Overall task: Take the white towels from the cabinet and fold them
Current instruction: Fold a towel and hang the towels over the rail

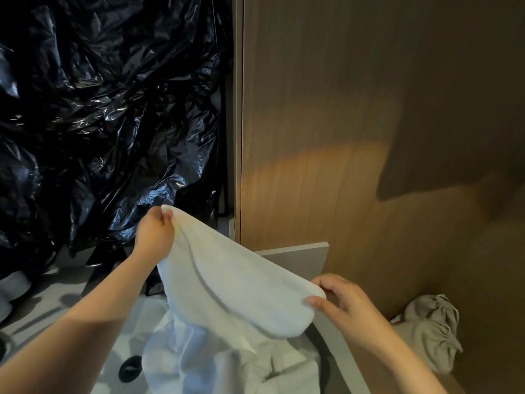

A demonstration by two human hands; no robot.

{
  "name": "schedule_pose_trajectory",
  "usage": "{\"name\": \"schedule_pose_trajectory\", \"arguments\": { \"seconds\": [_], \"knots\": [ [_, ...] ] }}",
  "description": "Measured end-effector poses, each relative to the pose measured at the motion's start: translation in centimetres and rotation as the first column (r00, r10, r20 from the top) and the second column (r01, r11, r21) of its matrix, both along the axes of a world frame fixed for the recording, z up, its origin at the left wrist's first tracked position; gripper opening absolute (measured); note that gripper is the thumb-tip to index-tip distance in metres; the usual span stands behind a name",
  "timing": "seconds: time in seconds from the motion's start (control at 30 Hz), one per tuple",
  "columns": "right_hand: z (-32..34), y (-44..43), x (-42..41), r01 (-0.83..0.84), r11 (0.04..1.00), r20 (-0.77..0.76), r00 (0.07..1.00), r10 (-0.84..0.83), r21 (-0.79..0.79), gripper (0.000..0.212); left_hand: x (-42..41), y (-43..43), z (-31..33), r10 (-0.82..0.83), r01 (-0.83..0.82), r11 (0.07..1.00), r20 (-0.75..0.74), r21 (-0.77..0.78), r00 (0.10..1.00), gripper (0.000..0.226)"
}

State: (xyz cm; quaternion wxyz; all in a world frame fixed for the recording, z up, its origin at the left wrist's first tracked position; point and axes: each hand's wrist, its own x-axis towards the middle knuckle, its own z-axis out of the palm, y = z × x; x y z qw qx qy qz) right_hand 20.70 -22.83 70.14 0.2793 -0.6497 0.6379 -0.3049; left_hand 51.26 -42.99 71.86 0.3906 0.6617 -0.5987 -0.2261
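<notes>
A white towel (235,282) is stretched in the air between both hands, doubled over on itself. My left hand (154,231) pinches its far upper corner. My right hand (341,305) pinches the near right end between thumb and fingers. Below it, more white cloth (227,362) lies heaped in a crumpled pile. The towel hangs in front of the cabinet's grey shelf edge (298,255).
Black plastic sheeting (108,115) fills the left side. A brown wood panel (369,123) stands on the right. A crumpled grey-white cloth (431,328) lies at the lower right. A small black round object (130,368) sits on the grey floor near the pile.
</notes>
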Motion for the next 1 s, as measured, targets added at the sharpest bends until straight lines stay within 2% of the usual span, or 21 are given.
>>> {"name": "schedule_pose_trajectory", "arguments": {
  "seconds": [0.07, 0.17, 0.27, 0.37, 0.47, 0.57, 0.6, 0.63, 0.7, 0.77, 0.8, 0.87, 1.0],
  "knots": [
    [-1.8, 0.3, -0.5, 0.102, 0.993, 0.01, 0.995, -0.102, -0.055, 0.01, 0.1, 0.1, -0.4, -0.015, 0.014, 1.0, 0.029, 0.011, 0.999, 0.029],
    [-2.8, 0.5, -0.6, 0.289, 0.945, 0.13, 0.954, -0.271, -0.152, 0.021, -0.2, 0.2, -0.7, -0.031, 0.031, 0.999, 0.059, 0.014, 0.998, 0.027],
    [-2.6, 0.3, -0.6, 0.363, 0.916, 0.196, 0.924, -0.33, -0.169, 0.022, -0.5, 0.1, -0.8, -0.039, 0.039, 0.999, 0.049, 0.006, 0.998, 0.029],
    [-1.7, 0.2, -0.3, 0.374, 0.912, 0.326, 0.894, -0.306, -0.17, 0.023, -0.5, 0.0, -0.7, -0.039, 0.038, 0.999, 0.042, 0.011, 0.998, 0.031],
    [-0.6, 0.1, -0.3, 0.325, 0.939, 0.541, 0.812, -0.219, -0.108, 0.012, -0.2, -0.1, -0.8, -0.028, 0.027, 0.999, 0.054, 0.03, 0.998, 0.028],
    [0.1, 0.1, -0.4, 0.139, 0.989, 0.715, 0.696, -0.068, -0.041, 0.054, 0.0, 0.0, -0.9, -0.022, 0.018, 0.999, 0.078, 0.041, 0.997, 0.029],
    [0.4, 0.0, -0.4, 0.114, 0.993, 0.734, 0.678, -0.047, -0.041, 0.055, 0.0, 0.1, -1.0, -0.026, 0.023, 0.999, 0.088, 0.035, 0.996, 0.028],
    [0.7, 0.0, -0.4, 0.097, 0.994, 0.729, 0.683, -0.034, -0.044, 0.044, -0.1, 0.2, -0.9, -0.032, 0.029, 0.999, 0.093, 0.029, 0.995, 0.027],
    [1.2, 0.0, -0.3, 0.114, 0.991, 0.614, 0.788, -0.048, -0.069, 0.02, -0.2, 0.3, -0.7, -0.039, 0.037, 0.999, 0.095, 0.021, 0.995, 0.023],
    [1.3, -0.1, -0.7, 0.115, 0.986, 0.301, 0.951, -0.074, -0.124, 0.021, -0.3, 0.3, -0.6, -0.044, 0.044, 0.999, 0.097, 0.008, 0.994, 0.022],
    [1.5, 0.0, -0.9, 0.107, 0.983, 0.119, 0.989, -0.089, -0.148, 0.02, -0.3, 0.3, -0.6, -0.05, 0.05, 0.999, 0.098, 0.0, 0.994, 0.021],
    [2.2, 0.1, -1.4, 0.082, 0.978, -0.105, 0.989, -0.103, -0.19, 0.018, -0.4, 0.4, -0.6, -0.063, 0.065, 0.998, 0.096, -0.017, 0.993, 0.018],
    [2.6, -0.5, -2.2, 0.12, 0.959, -0.291, 0.937, -0.196, -0.258, 0.018, -0.7, 0.6, -0.4, -0.083, 0.087, 0.995, 0.066, -0.057, 0.994, 0.025]
  ]
}}
